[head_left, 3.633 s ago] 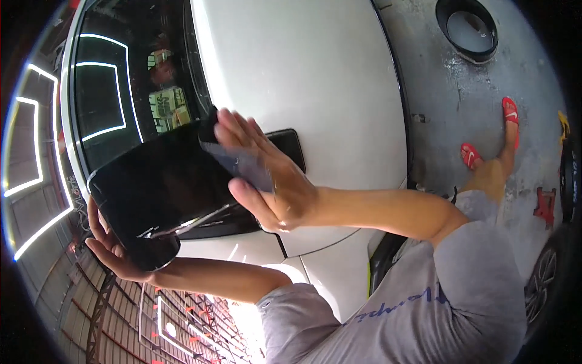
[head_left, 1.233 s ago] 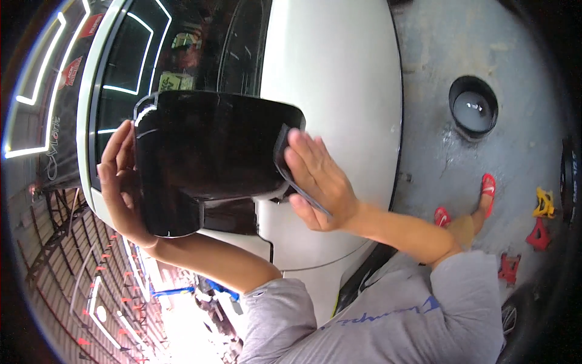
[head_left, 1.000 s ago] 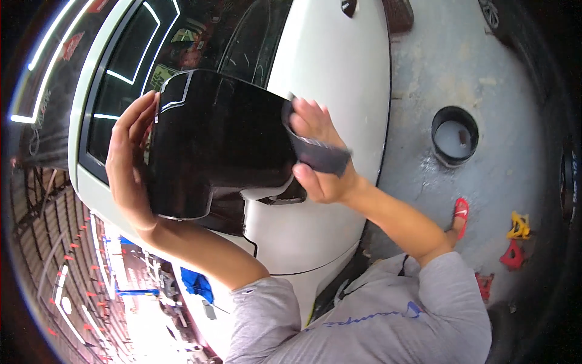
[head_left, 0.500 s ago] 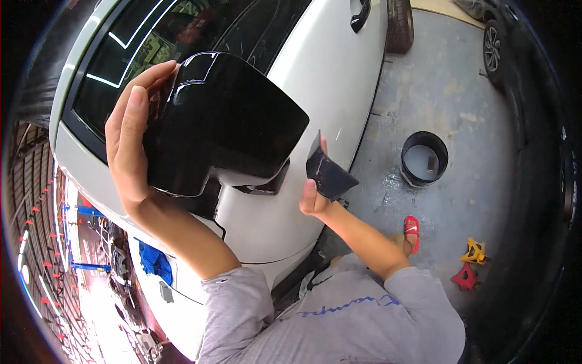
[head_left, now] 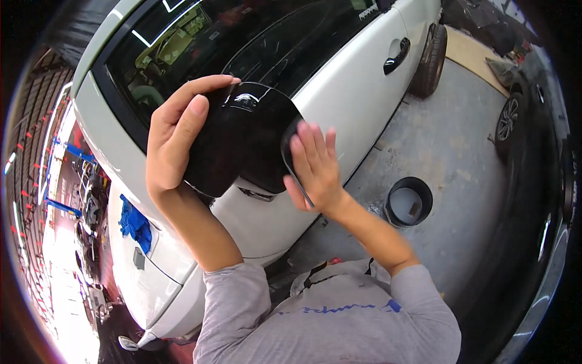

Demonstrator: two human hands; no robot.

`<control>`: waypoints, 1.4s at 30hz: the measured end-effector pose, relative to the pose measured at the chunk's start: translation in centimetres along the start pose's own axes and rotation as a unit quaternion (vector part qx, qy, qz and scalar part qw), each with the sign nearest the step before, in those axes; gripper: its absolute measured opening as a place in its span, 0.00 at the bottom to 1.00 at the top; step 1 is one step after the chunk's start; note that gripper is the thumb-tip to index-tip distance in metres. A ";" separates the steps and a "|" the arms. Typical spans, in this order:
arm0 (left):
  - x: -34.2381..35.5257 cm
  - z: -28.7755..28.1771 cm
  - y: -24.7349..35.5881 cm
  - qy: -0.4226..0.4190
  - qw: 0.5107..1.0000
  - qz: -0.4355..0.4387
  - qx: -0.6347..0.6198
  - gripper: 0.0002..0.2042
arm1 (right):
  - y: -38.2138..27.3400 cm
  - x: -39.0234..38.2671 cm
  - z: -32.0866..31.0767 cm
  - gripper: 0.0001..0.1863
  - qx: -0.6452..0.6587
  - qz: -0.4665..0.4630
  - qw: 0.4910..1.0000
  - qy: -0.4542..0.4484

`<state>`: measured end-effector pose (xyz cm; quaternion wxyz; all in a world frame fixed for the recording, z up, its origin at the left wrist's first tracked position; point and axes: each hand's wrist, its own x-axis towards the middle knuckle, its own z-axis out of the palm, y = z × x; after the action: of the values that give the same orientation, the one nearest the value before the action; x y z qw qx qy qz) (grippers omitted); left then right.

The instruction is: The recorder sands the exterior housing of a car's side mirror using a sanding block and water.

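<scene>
A glossy black side mirror housing is beside the door of a white car. My left hand grips the housing's left side, with fingertips curled over the top edge and the thumb along the front. My right hand has a thin dark, flexible sheet under its fingers, pressed flat against the housing's right edge, with the thumb below. Part of the sheet is hidden behind the fingers.
A black bucket of cloudy water stands on the grey floor. At left, a blue cloth lies on the car's front. A dark car is along the right, a tyre past the door handle.
My right hand with the sheet has moved up from beside the housing to press on its right edge. My left hand is further right in view. The view has turned along the car's side.
</scene>
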<state>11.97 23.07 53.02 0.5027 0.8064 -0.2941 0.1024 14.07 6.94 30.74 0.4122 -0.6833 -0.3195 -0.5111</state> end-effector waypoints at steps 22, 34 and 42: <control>-6.5 3.3 -5.7 0.459 0.767 0.390 0.222 0.13 | -1.3 -3.1 -4.1 0.28 0.115 0.127 0.985 0.026; -4.5 6.8 -6.6 0.491 0.804 0.302 0.143 0.16 | -2.5 5.7 0.8 0.25 0.029 0.333 0.908 0.253; -3.8 7.9 -6.4 0.529 0.789 0.309 0.054 0.13 | 4.9 2.9 -3.1 0.15 0.055 0.154 0.962 0.218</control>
<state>11.60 19.69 42.73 0.4764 0.5183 -0.2095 0.6786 17.70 2.02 32.79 0.5822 -0.5725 -0.1405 -0.5600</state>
